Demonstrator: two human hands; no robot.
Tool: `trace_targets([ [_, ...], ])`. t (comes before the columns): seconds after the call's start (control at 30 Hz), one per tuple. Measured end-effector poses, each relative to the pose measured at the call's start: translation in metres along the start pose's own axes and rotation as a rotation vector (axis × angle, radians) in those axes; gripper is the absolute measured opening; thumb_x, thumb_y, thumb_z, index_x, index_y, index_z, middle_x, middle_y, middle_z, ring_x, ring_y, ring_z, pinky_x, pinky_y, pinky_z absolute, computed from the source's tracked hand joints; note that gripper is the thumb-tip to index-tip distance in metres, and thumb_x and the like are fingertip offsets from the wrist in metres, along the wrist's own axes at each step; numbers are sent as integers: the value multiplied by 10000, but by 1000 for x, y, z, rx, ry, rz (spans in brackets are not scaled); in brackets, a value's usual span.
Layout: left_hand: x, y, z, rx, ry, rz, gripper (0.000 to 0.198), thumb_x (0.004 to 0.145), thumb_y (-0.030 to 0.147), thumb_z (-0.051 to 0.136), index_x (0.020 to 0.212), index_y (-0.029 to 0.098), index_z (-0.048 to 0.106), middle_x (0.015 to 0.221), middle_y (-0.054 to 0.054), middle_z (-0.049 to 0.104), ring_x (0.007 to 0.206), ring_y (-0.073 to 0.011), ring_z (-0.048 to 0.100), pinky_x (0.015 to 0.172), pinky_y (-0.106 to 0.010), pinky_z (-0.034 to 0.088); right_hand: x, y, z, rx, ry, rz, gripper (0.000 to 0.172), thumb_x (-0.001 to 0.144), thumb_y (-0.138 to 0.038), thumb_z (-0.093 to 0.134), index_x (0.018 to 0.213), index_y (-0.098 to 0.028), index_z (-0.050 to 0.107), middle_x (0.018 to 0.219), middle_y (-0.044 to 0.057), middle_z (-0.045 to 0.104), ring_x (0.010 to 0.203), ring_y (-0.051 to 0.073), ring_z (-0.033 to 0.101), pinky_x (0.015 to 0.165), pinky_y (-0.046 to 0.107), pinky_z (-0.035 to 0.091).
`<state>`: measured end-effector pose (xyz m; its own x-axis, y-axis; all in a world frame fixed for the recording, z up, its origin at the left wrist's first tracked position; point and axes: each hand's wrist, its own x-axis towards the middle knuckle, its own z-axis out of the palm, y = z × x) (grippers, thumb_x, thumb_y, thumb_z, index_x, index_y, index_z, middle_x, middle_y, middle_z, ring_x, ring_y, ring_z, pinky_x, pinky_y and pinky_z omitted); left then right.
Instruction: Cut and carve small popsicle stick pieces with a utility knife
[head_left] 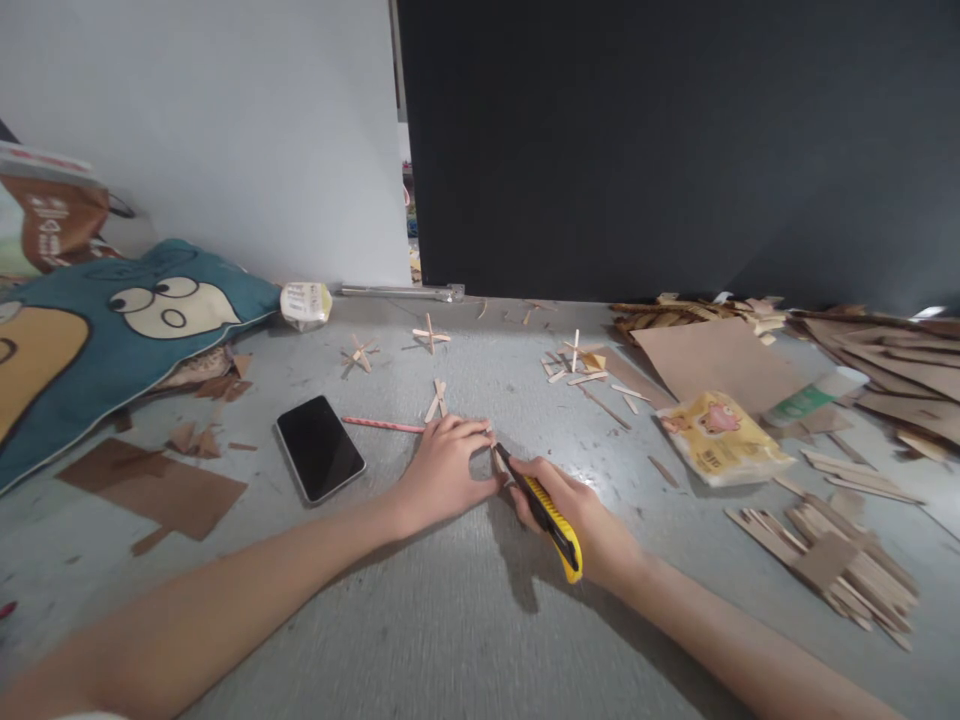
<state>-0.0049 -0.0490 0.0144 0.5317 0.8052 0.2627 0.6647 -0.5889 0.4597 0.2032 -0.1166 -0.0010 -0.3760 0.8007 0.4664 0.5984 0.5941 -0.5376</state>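
Note:
My right hand is wrapped round a yellow and black utility knife, its tip pointing away from me and to the left. In front of it, my left hand presses a small wooden stick to the table between thumb and fingers. The knife's tip is at this stick; whether the blade touches it I cannot tell. A pink striped thin rod runs up to my left knuckles. Just beyond the left hand lie crossed wooden sticks.
A black-screened phone lies left of my left hand. Small stick figures stand farther back. On the right are a yellow packet, a glue stick and bundled wooden sticks. A blue cushion and cardboard scraps occupy the left.

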Motion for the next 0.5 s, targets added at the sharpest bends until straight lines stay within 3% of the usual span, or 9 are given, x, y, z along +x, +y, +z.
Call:
trace_targets([
  [0.13, 0, -1, 0, 4, 0, 10, 333, 846, 382, 790, 1142, 229, 787, 1372, -78, 719, 1274, -322, 596, 1119, -559, 443, 4, -7, -8, -35, -45, -71, 257, 1048, -295, 540, 1293, -236, 490, 1026, 93, 706, 822, 206, 750, 688, 295, 604],
  [0.33, 0, -2, 1, 76, 9, 69, 350, 884, 383, 741, 1194, 223, 771, 1369, -80, 720, 1254, -317, 607, 1108, -561, 450, 13, -10, -8, -74, 5, -146, 279, 999, -120, 472, 1255, -227, 510, 969, 74, 682, 792, 190, 722, 699, 302, 605],
  [0.5, 0, -1, -2, 199, -15, 176, 385, 936, 349, 677, 1282, 187, 724, 1413, -113, 688, 1289, -330, 589, 1152, -557, 399, 11, -7, -2, -94, 30, -176, 316, 953, -81, 467, 1238, -213, 506, 922, 51, 646, 761, 175, 692, 667, 273, 586],
])
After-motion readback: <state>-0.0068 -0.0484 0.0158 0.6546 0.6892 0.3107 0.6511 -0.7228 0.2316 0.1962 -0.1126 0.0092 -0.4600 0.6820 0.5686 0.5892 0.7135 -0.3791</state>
